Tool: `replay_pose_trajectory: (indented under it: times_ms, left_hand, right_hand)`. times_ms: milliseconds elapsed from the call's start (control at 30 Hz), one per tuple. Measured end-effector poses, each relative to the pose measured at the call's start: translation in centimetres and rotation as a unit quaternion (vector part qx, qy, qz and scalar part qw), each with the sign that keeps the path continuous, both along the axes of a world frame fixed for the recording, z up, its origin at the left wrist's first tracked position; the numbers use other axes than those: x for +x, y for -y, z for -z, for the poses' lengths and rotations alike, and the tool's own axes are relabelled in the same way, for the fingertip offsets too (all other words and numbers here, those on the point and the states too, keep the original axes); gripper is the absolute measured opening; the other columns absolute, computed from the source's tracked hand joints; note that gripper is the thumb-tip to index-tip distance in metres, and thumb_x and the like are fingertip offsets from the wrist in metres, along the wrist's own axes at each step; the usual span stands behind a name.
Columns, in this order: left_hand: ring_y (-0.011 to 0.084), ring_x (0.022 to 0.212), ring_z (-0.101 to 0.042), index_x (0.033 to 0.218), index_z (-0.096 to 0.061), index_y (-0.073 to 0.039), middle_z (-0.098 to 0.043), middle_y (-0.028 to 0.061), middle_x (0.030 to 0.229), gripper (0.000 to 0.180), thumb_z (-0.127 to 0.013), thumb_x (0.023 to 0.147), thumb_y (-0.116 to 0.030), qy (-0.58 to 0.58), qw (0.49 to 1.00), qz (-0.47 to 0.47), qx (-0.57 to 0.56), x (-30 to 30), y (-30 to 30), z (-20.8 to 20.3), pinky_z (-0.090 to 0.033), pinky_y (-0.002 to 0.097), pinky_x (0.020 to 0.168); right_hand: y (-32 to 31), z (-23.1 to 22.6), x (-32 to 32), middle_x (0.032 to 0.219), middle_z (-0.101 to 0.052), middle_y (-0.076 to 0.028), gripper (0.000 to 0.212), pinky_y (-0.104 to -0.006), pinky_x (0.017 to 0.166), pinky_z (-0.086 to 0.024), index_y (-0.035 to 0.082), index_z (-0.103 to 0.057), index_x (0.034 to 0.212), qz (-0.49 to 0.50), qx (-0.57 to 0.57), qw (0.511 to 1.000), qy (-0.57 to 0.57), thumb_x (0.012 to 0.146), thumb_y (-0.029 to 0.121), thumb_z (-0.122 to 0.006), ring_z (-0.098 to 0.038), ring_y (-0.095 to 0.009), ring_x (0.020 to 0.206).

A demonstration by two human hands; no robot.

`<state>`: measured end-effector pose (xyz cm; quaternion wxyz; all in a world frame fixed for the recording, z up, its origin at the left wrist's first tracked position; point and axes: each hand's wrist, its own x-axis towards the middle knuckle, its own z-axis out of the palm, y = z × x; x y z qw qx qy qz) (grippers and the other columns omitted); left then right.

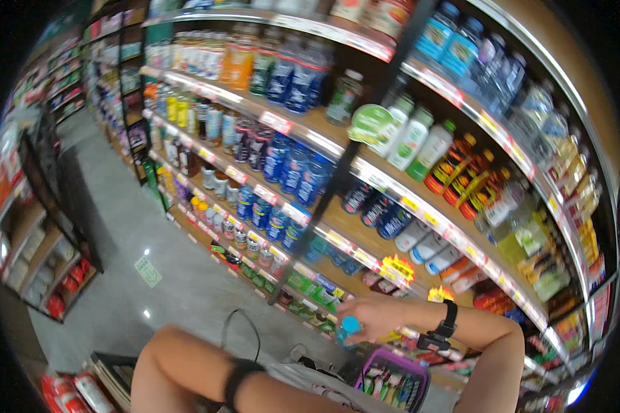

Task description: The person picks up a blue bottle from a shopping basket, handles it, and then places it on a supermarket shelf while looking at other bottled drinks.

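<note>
Left forearm [200,365]: nearest; left hand out of view, grip unknown;
Right hand [373,316]: fingers closed around a blue-capped bottle [350,323], near the purple basket [406,361];
Bottle care: snug, cap-up hold likely steadiest

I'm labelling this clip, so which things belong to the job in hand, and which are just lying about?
Seemingly in use:
right hand
blue-capped bottle, in that hand

Apparently just about:
purple basket
orange bottles
floor sticker
</note>
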<state>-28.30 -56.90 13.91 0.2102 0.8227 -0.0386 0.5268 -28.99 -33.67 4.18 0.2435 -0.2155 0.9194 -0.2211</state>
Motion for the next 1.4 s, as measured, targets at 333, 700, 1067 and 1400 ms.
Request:
replay_pose_trajectory:
  times_ms: [333,700,1067,1400]
  left_hand:
    - [0.0190,0.106,-0.066,0.104,-0.070,-0.002,-0.070,0.0130,0.118,0.014,-0.063,0.094,-0.009,-0.058,0.868,-0.198,-0.451,-11.3,-15.7,11.6,-0.052,0.0363,0.093]
    - [0.0192,0.104,-0.064,0.126,-0.058,-0.003,-0.066,0.0102,0.116,0.060,-0.069,0.090,-0.051,0.351,0.525,-0.366,-0.684,-17.1,-35.3,31.7,-0.051,0.0338,0.087]
    - [0.0238,0.125,-0.056,0.125,-0.055,-0.009,-0.061,0.0090,0.126,0.044,-0.069,0.094,-0.037,0.487,0.499,-0.365,-0.617,-18.1,-43.4,38.7,-0.045,0.0372,0.103]
    - [0.0179,0.121,-0.057,0.125,-0.056,-0.010,-0.063,0.0047,0.122,0.043,-0.071,0.092,-0.035,0.521,0.517,-0.390,-0.556,-17.5,-46.1,40.3,-0.048,0.0308,0.102]
  right_hand:
    - [-7.8,15.8,11.8,0.098,-0.067,-0.011,0.022,-0.0371,0.083,-0.051,0.002,-0.061,0.103,0.583,-0.371,0.681,-0.244,0.088,0.018,-0.066,-0.064,-0.023,0.091]
    - [-28.9,21.9,30.8,0.070,-0.063,-0.004,0.030,-0.0293,0.056,-0.044,0.001,-0.064,0.079,0.862,-0.257,0.209,-0.383,0.090,0.028,-0.074,-0.055,-0.013,0.060]
    - [-46.8,25.8,38.2,0.087,-0.070,-0.008,0.034,-0.0365,0.060,-0.050,0.001,-0.066,0.096,0.831,-0.390,0.070,-0.390,0.093,0.034,-0.070,-0.061,-0.018,0.073]
    - [-50.2,28.5,39.6,0.089,-0.066,-0.004,0.027,-0.0333,0.057,-0.054,0.009,-0.059,0.109,0.754,-0.503,0.076,-0.415,0.091,0.025,-0.073,-0.061,-0.018,0.063]
